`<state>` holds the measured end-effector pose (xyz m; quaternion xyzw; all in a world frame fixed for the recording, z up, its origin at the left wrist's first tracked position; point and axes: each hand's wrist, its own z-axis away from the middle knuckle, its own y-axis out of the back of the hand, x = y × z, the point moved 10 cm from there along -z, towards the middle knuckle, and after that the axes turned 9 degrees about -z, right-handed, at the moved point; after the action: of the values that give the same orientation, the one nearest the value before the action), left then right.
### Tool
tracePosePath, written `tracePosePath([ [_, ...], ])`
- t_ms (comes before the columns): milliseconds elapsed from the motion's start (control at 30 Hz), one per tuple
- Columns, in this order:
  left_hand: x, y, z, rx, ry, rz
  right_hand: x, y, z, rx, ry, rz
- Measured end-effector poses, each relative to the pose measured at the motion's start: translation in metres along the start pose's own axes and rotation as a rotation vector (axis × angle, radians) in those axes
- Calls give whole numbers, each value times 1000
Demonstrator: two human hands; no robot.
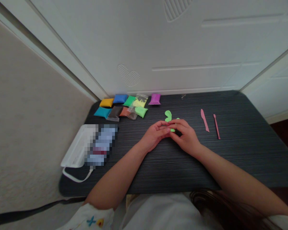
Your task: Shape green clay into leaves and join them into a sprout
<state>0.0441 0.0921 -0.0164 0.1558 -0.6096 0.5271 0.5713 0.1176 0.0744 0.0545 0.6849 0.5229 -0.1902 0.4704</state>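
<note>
Both my hands meet over the middle of the dark table. Between their fingertips shows a small piece of light green modelling clay (172, 130), mostly covered by the fingers. My left hand (156, 135) is closed, its thumb and fingers pressed around the clay from the left. From the other side my right hand (186, 137) curls its fingers down onto the same piece. Just beyond the fingertips lies a flat, curved green clay shape (168, 115), and a bit more green peeks out behind my right fingers. How these pieces join is hidden.
Right of my hands lie a pink plastic knife (204, 120) and a thin pink modelling stick (216, 126). Several coloured clay packets (106, 102) and a purple packet (155, 99) line the back left. A white case (79, 147), a blurred-out phone (102, 145) and a white cable (78, 180) occupy the left.
</note>
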Motion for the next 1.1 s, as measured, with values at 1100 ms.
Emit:
tracePosePath([
  [1100, -2, 0, 0, -8, 15, -20, 6, -6, -1, -88, -90, -87],
])
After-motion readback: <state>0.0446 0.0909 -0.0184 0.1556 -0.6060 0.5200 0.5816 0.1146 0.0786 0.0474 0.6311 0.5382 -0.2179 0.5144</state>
